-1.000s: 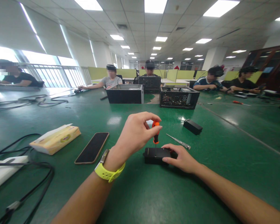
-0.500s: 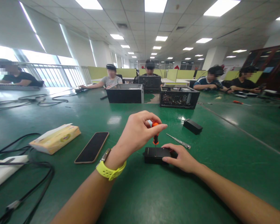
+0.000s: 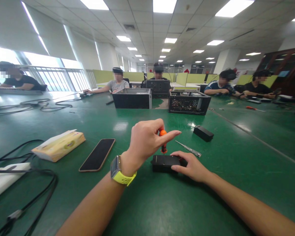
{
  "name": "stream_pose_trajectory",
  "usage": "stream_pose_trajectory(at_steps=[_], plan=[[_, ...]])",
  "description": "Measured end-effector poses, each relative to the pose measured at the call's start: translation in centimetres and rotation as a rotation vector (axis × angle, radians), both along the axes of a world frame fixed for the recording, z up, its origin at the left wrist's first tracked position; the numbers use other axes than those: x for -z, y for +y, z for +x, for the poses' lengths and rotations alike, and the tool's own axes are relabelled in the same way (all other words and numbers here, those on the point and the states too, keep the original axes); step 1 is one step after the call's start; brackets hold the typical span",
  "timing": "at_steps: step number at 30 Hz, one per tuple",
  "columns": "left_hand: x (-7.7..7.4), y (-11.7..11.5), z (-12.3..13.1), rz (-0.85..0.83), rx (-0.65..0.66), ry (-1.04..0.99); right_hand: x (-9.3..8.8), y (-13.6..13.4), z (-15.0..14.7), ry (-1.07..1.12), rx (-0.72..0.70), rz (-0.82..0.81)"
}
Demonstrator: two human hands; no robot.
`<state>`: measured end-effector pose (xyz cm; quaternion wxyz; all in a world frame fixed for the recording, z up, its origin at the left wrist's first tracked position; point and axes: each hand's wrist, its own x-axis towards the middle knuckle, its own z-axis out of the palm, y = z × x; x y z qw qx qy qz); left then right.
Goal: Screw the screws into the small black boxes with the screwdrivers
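In front of me a small black rectangular box point(image 3: 163, 165) lies on the green table. My right hand point(image 3: 190, 166) grips its right end, thumb on the near side and fingers on the far side. An orange and black screwdriver point(image 3: 164, 144) stands upright, its tip on the top face of the box. Around the screwdriver's handle my left hand point(image 3: 147, 139) is closed, with curled fingers and the thumb stretched out to the right. A clear-handled thin screwdriver point(image 3: 188, 148) lies just behind the box, and a second black box point(image 3: 203, 133) rests farther right.
To the left are a phone point(image 3: 97, 155), a yellow tissue pack point(image 3: 59, 145), a white power strip point(image 3: 7, 180) and black cables point(image 3: 51, 183). Two computer cases point(image 3: 132, 100) stand across the table. Several people sit along its far side. An orange screwdriver point(image 3: 254, 108) lies far right.
My left wrist has turned, bringing the watch face into view. Its fingers have curled and the thumb has swung out to the right. My right hand and the box have stayed put.
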<state>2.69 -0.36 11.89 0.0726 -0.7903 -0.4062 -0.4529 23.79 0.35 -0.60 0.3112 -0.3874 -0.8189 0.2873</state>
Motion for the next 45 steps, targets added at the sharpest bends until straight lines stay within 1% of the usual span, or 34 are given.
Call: stream_pose_trajectory(at_steps=[3,7,12,14,19,21,27,32,40,45], plan=[[-0.1,-0.1,0.0,-0.041,-0.014,0.013,-0.1,0.0,0.0,0.000,-0.004,0.006],[-0.9,-0.5,-0.3,-0.119,-0.010,0.080,-0.1,0.0,0.1,-0.002,-0.007,0.008],[-1.7,-0.9,-0.8,-0.118,-0.004,0.189,0.1,0.0,0.1,-0.011,0.004,0.009],[-1.8,-1.0,-0.9,-0.149,0.033,0.165,0.1,0.0,0.1,-0.008,0.002,0.010],[-2.0,-1.2,-1.1,-0.326,0.187,0.029,0.1,0.0,0.0,-0.004,0.000,0.008],[-2.0,-1.3,-1.1,-0.362,0.233,0.005,0.0,0.0,0.0,-0.006,-0.001,0.008],[-1.6,-1.2,-0.9,-0.385,0.279,-0.020,0.0,0.0,0.0,-0.011,0.005,0.006],[-1.4,-1.1,-0.6,-0.337,0.254,-0.003,0.0,0.0,-0.1,-0.008,0.003,0.012],[-1.6,-1.1,-0.8,-0.373,0.283,-0.070,0.2,0.1,-0.1,-0.001,-0.005,0.009],[-1.8,-1.0,-1.1,-0.375,0.235,-0.068,0.1,0.0,0.0,-0.008,-0.001,0.013]])
